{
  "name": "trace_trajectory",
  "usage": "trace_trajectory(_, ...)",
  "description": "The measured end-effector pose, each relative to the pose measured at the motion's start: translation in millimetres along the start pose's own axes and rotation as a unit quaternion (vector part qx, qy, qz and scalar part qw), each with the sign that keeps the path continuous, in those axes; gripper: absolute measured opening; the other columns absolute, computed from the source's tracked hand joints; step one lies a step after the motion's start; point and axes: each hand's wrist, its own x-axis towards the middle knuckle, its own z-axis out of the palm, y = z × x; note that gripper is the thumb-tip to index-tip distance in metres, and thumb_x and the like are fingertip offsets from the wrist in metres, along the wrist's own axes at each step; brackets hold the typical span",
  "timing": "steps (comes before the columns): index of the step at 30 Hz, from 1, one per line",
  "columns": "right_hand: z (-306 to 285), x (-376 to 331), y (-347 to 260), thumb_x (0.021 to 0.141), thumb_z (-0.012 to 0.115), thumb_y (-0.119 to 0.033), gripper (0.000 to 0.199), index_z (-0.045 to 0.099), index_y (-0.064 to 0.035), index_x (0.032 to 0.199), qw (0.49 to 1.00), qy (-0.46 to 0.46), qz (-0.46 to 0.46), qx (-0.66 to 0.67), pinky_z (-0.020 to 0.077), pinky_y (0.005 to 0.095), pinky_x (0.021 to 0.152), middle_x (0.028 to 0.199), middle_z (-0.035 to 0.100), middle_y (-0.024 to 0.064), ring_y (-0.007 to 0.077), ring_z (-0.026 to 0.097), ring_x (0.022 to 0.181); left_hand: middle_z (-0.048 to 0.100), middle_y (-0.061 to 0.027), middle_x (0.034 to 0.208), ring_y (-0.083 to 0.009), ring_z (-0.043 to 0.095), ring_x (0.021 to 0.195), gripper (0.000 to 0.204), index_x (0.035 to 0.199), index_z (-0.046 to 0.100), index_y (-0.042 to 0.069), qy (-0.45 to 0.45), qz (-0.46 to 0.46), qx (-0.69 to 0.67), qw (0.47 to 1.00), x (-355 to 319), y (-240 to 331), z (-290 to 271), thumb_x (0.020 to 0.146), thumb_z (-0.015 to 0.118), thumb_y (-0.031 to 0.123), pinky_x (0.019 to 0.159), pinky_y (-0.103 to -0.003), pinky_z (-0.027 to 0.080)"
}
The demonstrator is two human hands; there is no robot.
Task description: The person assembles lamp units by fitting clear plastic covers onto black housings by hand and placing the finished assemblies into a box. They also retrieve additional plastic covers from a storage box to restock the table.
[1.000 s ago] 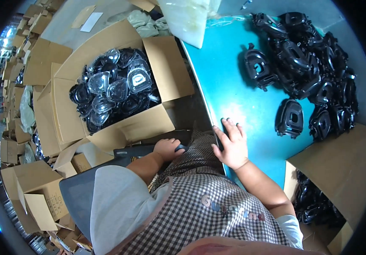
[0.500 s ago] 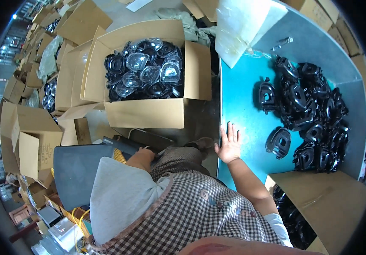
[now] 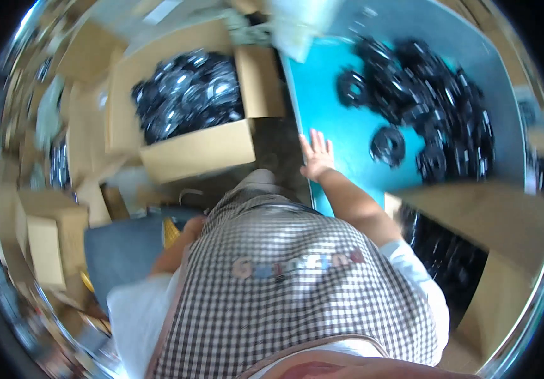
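Note:
My right hand (image 3: 317,156) lies with fingers spread on the near left edge of the teal worktop (image 3: 329,107), holding nothing. Beyond it on the worktop is a heap of glossy black plastic housings (image 3: 420,95). One black housing (image 3: 387,146) lies apart, to the right of that hand. My left hand (image 3: 195,225) is low at my left side, beside the dark grey chair (image 3: 123,243). Its fingers are hidden by my apron, and the picture is smeared by motion.
An open cardboard box (image 3: 199,151) full of shiny black and clear plastic parts stands ahead on the left. Grey panels (image 3: 509,114) wall the worktop. Another carton (image 3: 468,211) with black parts is at my right. More boxes (image 3: 57,218) crowd the far left.
The view has swung, so the worktop and box sit further left and higher. My right hand stays spread at the worktop's edge. My left hand's fingers have gone out of sight behind my apron.

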Motion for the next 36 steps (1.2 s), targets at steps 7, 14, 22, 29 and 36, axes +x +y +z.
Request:
trace_trajectory(7, 24.1, 9.1, -2.2, 0.089, 0.05, -0.01, 0.075, 0.023, -0.027, 0.157, 0.988, 0.097, 0.03, 0.119, 0.0054, 0.052, 0.122, 0.166, 0.009, 0.0106, 0.0281, 0.006, 0.153, 0.06, -0.0163, 0.13, -0.032, 0.06, 0.118, 0.039, 0.13, 0.059, 0.013, -0.076, 0.195, 0.374, 0.904, 67.3, 145.4, -209.7, 0.097, 0.053, 0.032, 0.094, -0.043, 0.049)
trace_trajectory(14, 68.7, 19.2, -24.4, 0.097, 0.042, -0.015, 0.061, 0.03, -0.0319, 0.154, 0.904, 0.304, 0.256, 0.154, 0.0102, 0.0491, 0.123, 0.165, 0.016, 0.0094, 0.025, 0.014, 0.152, 0.061, -0.0164, 0.128, -0.0324, 0.061, 0.116, 0.038, 0.129, 0.059, 0.013, -0.19, 0.317, 0.612, 0.699, 121.4, 243.5, -273.0, 0.097, 0.053, 0.033, 0.093, -0.043, 0.049)
trace_trajectory(22, 69.9, 31.1, -46.0, 0.092, 0.051, -0.012, 0.062, 0.039, -0.0336, 0.149, 0.863, 0.348, 0.332, 0.154, 0.0143, 0.0499, 0.123, 0.163, 0.023, 0.0103, 0.0266, 0.018, 0.151, 0.062, -0.0164, 0.126, -0.0329, 0.061, 0.114, 0.038, 0.128, 0.06, 0.013, -0.253, 0.362, 0.696, 0.566, 201.7, 264.0, -368.9, 0.097, 0.053, 0.033, 0.092, -0.044, 0.05)
trace_trajectory(29, 68.6, 23.1, -50.7, 0.094, 0.048, -0.01, 0.063, 0.036, -0.0365, 0.15, 0.869, 0.32, 0.354, 0.131, 0.0141, 0.0493, 0.123, 0.163, 0.021, 0.0077, 0.0261, 0.017, 0.151, 0.062, -0.0164, 0.124, -0.0333, 0.062, 0.113, 0.038, 0.127, 0.06, 0.013, -0.307, 0.369, 0.671, 0.565, 248.9, 215.3, -386.9, 0.097, 0.053, 0.034, 0.091, -0.044, 0.05)
trace_trajectory(36, 57.0, 32.4, -37.2, 0.088, 0.055, -0.008, 0.063, 0.044, -0.0309, 0.146, 0.85, 0.394, 0.32, 0.14, 0.021, 0.0505, 0.121, 0.158, 0.032, 0.011, 0.0287, 0.028, 0.147, 0.063, -0.0165, 0.123, -0.0337, 0.062, 0.111, 0.037, 0.126, 0.061, 0.013, -0.271, 0.371, 0.566, 0.685, 257.3, 155.1, -405.3, 0.097, 0.053, 0.034, 0.091, -0.044, 0.05)
